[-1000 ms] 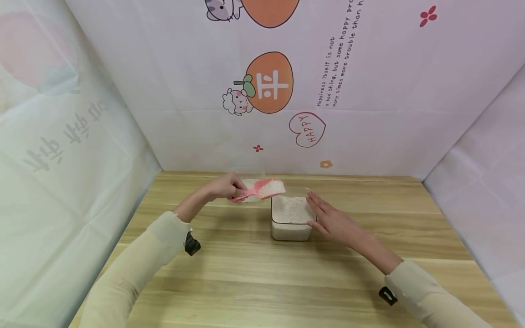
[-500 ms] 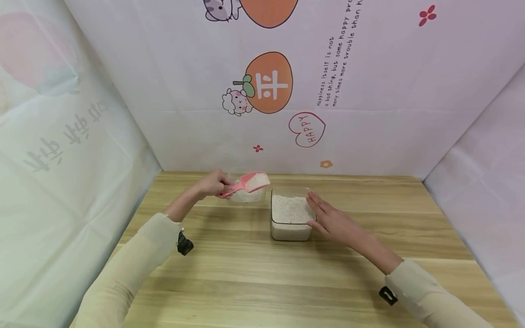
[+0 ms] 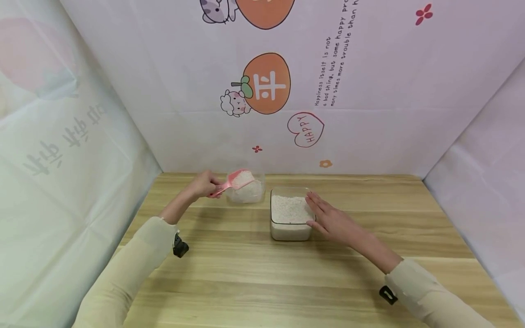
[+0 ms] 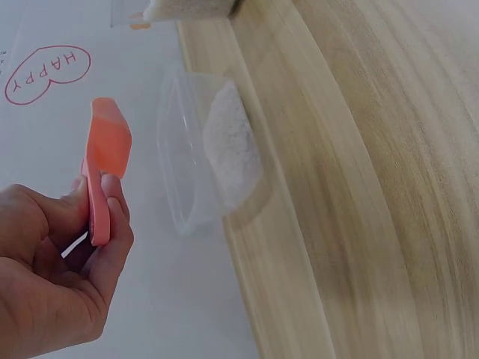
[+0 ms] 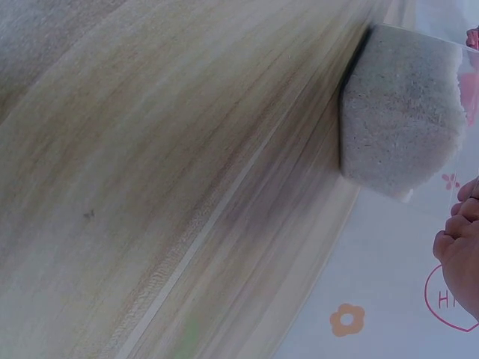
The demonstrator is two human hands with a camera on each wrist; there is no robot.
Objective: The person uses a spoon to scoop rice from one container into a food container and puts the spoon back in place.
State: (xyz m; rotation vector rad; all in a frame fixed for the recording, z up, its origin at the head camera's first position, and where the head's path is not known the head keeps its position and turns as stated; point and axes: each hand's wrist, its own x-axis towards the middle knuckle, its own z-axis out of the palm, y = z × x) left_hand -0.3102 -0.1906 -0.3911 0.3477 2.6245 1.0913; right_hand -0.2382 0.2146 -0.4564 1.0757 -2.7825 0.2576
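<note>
- Holding the pink scoop (image 3: 230,183), loaded with rice (image 3: 244,178), the left hand (image 3: 203,183) has its fingers clamped on the handle.
- Its long axis slants away rightward, blade above the small clear tub (image 4: 172,149); the left hand is nearer that tub.
- Straight fingers of the right hand (image 3: 334,223) rest at the rim of the large clear container (image 3: 291,231).
- Wood-grain counter (image 3: 262,282) below, white printed backdrop (image 3: 184,136) behind.
</note>
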